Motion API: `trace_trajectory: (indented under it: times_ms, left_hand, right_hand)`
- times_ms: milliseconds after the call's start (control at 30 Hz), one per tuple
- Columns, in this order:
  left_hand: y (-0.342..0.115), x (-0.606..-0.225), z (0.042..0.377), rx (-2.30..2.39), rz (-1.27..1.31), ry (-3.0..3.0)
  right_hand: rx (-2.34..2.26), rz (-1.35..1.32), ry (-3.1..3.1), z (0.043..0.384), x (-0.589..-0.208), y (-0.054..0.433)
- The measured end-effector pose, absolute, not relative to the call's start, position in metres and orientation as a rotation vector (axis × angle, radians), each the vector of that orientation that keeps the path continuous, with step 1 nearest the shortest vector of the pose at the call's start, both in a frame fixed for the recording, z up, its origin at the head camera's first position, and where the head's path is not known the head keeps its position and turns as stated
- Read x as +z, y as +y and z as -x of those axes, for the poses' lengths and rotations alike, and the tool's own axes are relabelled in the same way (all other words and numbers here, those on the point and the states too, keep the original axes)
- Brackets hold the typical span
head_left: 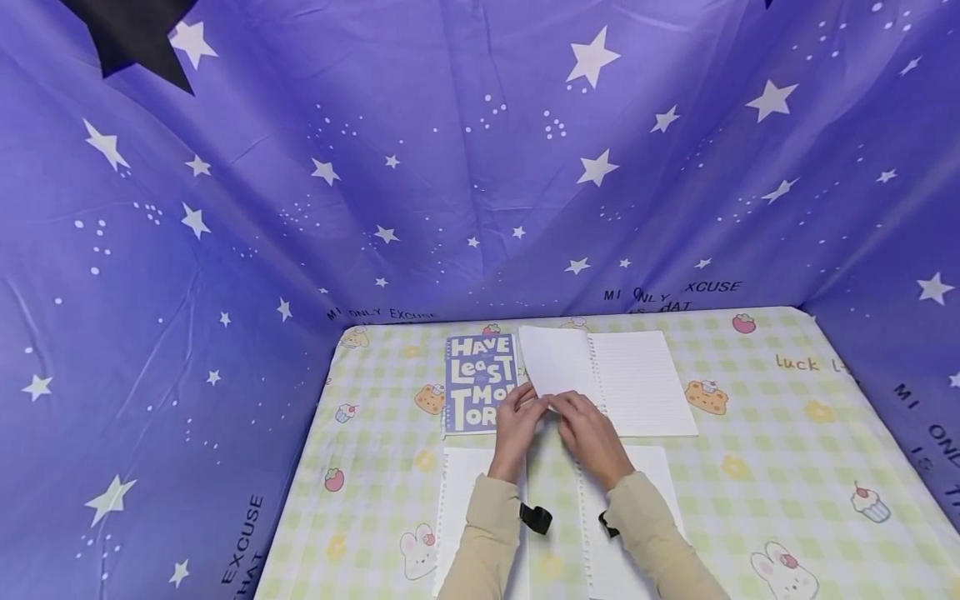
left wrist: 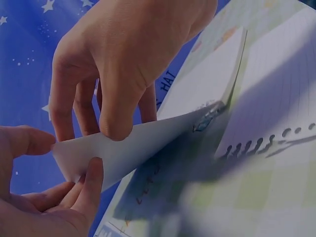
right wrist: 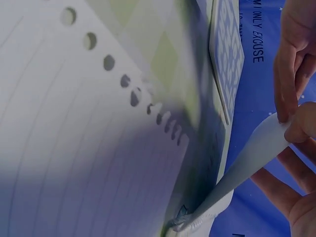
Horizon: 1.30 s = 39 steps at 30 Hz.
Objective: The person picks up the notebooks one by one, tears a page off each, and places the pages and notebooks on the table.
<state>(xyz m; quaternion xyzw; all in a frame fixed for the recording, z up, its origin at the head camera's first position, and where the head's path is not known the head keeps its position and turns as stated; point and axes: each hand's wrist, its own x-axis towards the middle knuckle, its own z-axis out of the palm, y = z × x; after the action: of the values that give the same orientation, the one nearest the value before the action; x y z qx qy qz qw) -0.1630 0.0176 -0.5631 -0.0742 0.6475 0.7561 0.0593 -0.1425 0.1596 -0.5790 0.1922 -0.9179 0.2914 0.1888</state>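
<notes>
An open spiral notebook [head_left: 648, 383] lies at the back middle of the table, its lined right page showing. Its blank white left sheet [head_left: 558, 358] is raised and bent along its near edge. My left hand [head_left: 516, 425] pinches the sheet's corner; in the left wrist view the thumb is on one side and fingers on the other. My right hand [head_left: 594, 433] pinches the same edge just to the right, thumb facing the left wrist camera. Beside the left hand is a blue notebook [head_left: 472, 383] with big white lettering, partly covered by that hand.
In front lie two white sheets with punched left edges, a left sheet [head_left: 468, 475] and a right sheet [head_left: 652, 467], both under my forearms. The right one shows lines and holes [right wrist: 108, 62] up close. A checked tablecloth [head_left: 750, 400] covers the table; a starry purple curtain [head_left: 465, 167] surrounds it.
</notes>
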Motion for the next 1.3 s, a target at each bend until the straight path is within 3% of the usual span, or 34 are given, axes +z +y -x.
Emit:
trace_trajectory:
  times_ms: [800, 1300]
  left_hand:
    - [0.046, -0.556, 0.160, 2.351, -0.133, 1.799]
    - [0.065, -0.564, 0.157, 2.271, -0.205, 1.727]
  right_hand:
    - [0.937, -0.395, -2.469, 0.136, -0.554, 0.178]
    - [1.061, -0.265, -2.459, 0.129, -0.543, 0.192]
